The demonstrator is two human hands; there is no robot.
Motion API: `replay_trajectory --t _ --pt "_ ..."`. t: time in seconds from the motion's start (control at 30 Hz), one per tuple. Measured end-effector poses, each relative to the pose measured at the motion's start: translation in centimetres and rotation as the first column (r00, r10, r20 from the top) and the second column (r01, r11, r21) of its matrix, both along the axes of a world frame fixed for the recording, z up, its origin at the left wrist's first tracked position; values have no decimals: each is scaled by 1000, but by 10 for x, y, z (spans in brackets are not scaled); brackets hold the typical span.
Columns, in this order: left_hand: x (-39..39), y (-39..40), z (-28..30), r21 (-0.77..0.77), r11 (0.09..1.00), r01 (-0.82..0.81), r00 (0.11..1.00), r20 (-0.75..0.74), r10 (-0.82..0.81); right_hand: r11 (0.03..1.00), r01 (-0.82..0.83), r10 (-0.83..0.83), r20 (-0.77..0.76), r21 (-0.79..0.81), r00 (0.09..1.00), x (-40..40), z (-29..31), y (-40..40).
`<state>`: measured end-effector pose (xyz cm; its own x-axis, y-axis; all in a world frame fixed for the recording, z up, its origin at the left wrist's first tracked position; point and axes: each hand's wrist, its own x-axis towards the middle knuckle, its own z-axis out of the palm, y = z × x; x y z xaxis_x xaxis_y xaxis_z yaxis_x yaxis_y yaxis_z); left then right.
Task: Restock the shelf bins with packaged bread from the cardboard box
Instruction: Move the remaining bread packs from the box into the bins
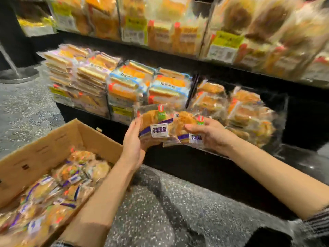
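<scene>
Two clear packets of bread with purple bands and white labels are held up in front of the lower shelf. My left hand (132, 139) grips the left bread packet (154, 127) from its left side. My right hand (211, 133) holds the right bread packet (187, 129), fingers curled over its top. The two packets overlap in the middle. Just behind and right of them is a clear shelf bin (277, 111) with the same kind of bread inside. The open cardboard box (58, 138) sits on the floor at lower left, holding several more packets.
Stacks of sliced bread packs (128, 88) fill the lower shelf to the left of the bin. An upper shelf (178, 56) carries more bagged bread. Speckled grey floor (160, 211) lies between box and black shelf base. A metal stand base (19, 75) is at far left.
</scene>
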<state>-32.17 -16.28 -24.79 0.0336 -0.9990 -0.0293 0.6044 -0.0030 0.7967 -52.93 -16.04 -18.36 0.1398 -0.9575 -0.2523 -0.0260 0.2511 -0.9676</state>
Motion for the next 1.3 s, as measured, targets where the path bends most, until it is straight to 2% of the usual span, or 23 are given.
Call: replay_trajectory --t 0.13,0.27,0.4,0.53,0.6,0.7,0.8,1.0,1.1,1.23,1.3 --pt "-74 13 14 -85 984 155 987 -35 -159 991 60 -74 -120 -120 990 -86 25 22" --pt "-143 23 32 -110 961 252 963 -71 -261 986 108 -107 16 -130 994 -163 44 42" --pt "-197 17 58 -134 948 288 950 -81 -300 980 138 -130 61 -140 990 -237 57 49" --pt "-234 -2 68 -166 943 288 952 -53 -300 938 283 -249 179 -198 952 -300 62 44" --pt "-247 -12 67 -173 947 272 962 20 -273 896 395 -381 106 -201 919 -326 53 30" --pt "-263 -20 62 -172 946 275 960 109 -259 814 535 -574 -180 -224 799 -353 23 7" --pt "-275 -25 59 -152 953 264 957 164 -239 788 587 -612 -342 -184 713 -361 -11 -14" --pt "-282 -28 52 -130 958 254 943 253 -216 780 622 -527 -469 64 709 -374 -52 -81" --pt "-278 -31 50 -124 962 241 943 262 -203 792 596 -494 -433 135 754 -373 -76 -98" --pt "-281 -35 51 -154 949 274 930 292 -221 777 618 -518 -436 122 736 -365 -83 -93" --pt "-287 -34 50 -157 946 284 930 285 -231 808 586 -479 -520 54 708 -367 -89 -92"
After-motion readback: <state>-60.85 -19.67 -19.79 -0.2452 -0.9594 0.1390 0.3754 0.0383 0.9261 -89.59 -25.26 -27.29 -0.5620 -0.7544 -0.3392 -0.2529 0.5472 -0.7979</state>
